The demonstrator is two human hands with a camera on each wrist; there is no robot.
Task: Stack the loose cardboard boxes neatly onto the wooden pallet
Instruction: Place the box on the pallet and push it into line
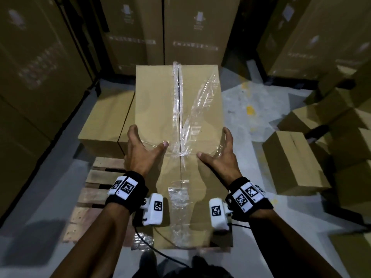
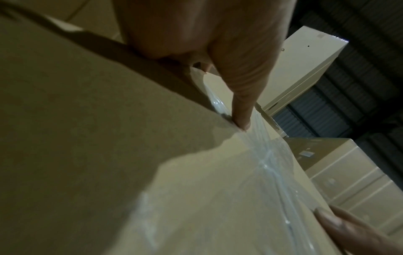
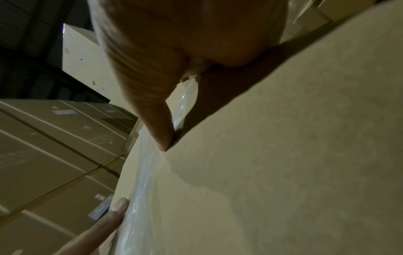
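Observation:
A long cardboard box (image 1: 158, 109) with clear tape along its top seam lies lengthwise over the right part of the wooden pallet (image 1: 96, 189). My left hand (image 1: 140, 151) grips its left edge, thumb spread on top and fingers down the side. My right hand (image 1: 222, 155) grips the right edge the same way. In the left wrist view the box (image 2: 87, 138) fills the frame under the left thumb (image 2: 240, 103). The right wrist view shows the box (image 3: 283, 155) with the right thumb (image 3: 161, 131) pressed on it. A second box (image 1: 104, 121) sits on the pallet's far left, against the held one.
Several loose cardboard boxes (image 1: 291, 157) lie piled on the grey floor (image 1: 241, 109) at the right. Tall stacked cartons stand at the back (image 1: 192, 31) and along the left (image 1: 36, 57). Bare pallet slats show at the near left. A black cable (image 1: 160, 251) trails below my wrists.

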